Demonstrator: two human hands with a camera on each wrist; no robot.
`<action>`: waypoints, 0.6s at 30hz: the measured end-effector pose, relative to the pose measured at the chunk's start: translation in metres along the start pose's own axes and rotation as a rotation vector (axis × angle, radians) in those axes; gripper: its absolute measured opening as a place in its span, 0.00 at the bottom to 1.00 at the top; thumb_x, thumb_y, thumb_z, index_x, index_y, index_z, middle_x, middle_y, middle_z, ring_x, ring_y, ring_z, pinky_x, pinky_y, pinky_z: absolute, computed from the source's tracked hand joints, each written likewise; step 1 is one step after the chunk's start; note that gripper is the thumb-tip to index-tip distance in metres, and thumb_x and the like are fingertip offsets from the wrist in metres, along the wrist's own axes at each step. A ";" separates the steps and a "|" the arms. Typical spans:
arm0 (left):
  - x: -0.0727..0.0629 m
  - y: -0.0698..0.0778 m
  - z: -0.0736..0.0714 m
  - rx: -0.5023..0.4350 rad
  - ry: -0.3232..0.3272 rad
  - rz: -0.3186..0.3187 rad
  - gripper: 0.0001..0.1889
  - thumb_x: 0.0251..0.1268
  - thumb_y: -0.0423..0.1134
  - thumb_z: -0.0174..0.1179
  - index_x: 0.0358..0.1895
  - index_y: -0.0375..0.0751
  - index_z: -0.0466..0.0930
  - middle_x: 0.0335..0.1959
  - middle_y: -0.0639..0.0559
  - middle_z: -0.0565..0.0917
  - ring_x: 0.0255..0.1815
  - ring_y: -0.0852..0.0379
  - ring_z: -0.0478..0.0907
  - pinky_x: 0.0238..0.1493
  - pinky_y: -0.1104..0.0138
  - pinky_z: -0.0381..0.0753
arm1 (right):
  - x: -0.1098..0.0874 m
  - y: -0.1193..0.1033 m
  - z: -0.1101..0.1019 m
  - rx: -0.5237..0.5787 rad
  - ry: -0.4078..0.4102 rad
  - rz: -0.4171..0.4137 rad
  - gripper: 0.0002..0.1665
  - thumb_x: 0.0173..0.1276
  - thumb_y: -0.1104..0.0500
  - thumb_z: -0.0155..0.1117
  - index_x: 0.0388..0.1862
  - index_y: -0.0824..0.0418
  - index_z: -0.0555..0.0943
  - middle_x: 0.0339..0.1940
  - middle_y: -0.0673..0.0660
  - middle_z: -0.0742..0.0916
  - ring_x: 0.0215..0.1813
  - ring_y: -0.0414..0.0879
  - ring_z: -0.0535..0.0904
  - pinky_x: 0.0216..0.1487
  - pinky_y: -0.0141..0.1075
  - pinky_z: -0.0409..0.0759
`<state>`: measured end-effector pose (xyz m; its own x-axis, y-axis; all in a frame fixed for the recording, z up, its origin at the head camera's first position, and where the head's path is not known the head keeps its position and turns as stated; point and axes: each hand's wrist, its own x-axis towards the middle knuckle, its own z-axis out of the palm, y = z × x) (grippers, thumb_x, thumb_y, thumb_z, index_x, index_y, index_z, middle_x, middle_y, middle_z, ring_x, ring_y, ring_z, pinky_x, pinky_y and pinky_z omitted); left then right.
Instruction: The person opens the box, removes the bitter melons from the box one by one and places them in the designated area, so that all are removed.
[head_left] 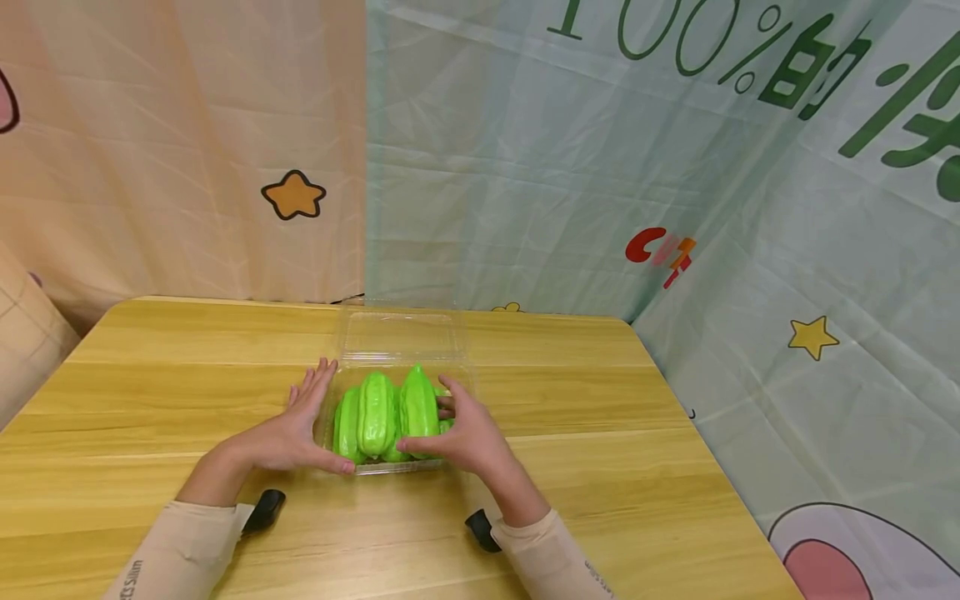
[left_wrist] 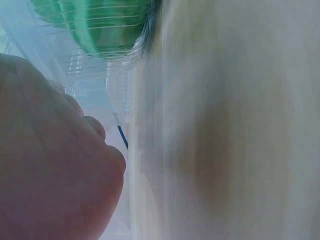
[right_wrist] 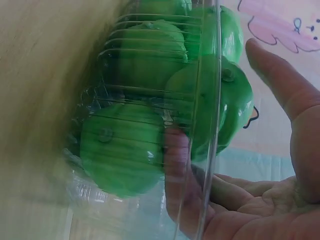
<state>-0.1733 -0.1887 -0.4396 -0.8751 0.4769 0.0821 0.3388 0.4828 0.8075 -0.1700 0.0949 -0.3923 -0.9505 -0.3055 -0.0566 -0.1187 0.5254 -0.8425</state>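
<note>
Several glossy green star fruits (head_left: 377, 414) lie in a clear plastic clamshell box (head_left: 401, 469) on the table, some stacked on others. My left hand (head_left: 288, 433) is at the box's left side, its fingers spread and its thumb at the front left corner. My right hand (head_left: 465, 437) reaches over the right side, around the upper right star fruit (head_left: 418, 402). In the right wrist view, one finger (right_wrist: 177, 160) shows through the wall beside a lower star fruit (right_wrist: 122, 150), and the thumb (right_wrist: 280, 72) stands apart from the fruit.
The box's clear lid (head_left: 401, 335) is hinged back toward the table's far edge. Wooden table surface (head_left: 600, 467) extends on both sides. A printed curtain (head_left: 480, 167) hangs behind and along the right. Black straps (head_left: 264, 510) sit at the wrists.
</note>
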 end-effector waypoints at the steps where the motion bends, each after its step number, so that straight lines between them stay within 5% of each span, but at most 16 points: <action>1: 0.000 -0.001 0.000 0.001 0.001 -0.002 0.77 0.43 0.52 0.82 0.80 0.47 0.20 0.77 0.32 0.18 0.75 0.30 0.14 0.67 0.38 0.13 | 0.000 0.000 0.000 -0.002 0.000 -0.002 0.66 0.50 0.49 0.86 0.80 0.64 0.57 0.66 0.64 0.79 0.63 0.56 0.77 0.60 0.49 0.78; 18: -0.002 0.002 0.000 0.000 -0.006 -0.016 0.78 0.43 0.50 0.82 0.80 0.48 0.19 0.77 0.32 0.19 0.75 0.30 0.14 0.67 0.36 0.14 | 0.002 0.003 -0.002 -0.035 -0.012 -0.015 0.61 0.53 0.49 0.83 0.79 0.67 0.60 0.65 0.62 0.80 0.61 0.56 0.78 0.57 0.48 0.80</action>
<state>-0.1710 -0.1889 -0.4377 -0.8784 0.4734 0.0653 0.3246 0.4908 0.8086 -0.1726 0.0973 -0.3934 -0.9449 -0.3233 -0.0509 -0.1432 0.5484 -0.8239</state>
